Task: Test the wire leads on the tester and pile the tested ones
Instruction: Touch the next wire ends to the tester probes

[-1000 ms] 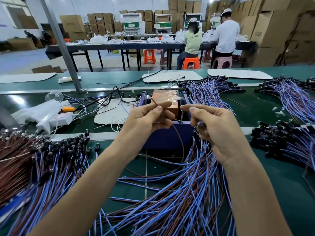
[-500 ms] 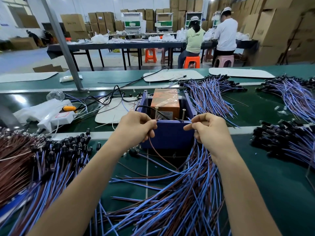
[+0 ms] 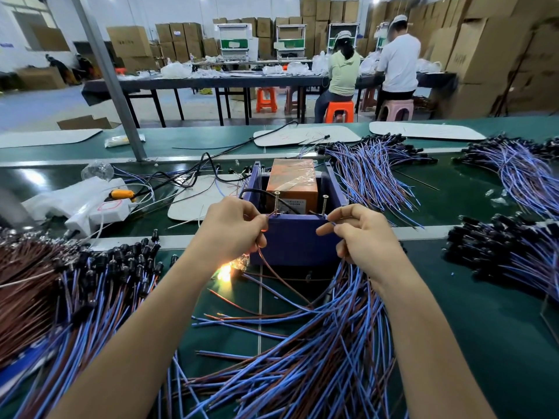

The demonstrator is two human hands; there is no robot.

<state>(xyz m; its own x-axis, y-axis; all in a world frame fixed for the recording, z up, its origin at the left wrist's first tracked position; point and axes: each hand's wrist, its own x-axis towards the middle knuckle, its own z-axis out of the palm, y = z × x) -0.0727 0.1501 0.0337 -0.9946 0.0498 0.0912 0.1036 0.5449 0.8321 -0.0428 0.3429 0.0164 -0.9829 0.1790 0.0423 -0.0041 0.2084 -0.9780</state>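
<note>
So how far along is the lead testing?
Done, probably: the left pile and right pile. In hand: left hand and right hand pinch one lead against the screws on the tester; its lamp glows. Left: the big loose bundle up front.

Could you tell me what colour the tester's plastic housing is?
The boxy plastic tester housing is dark blue-violet, clearest in head view.

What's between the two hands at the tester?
Head view: the front wall of the blue tester box lies between the left hand and right hand, with two upright screws at its rim.
</note>
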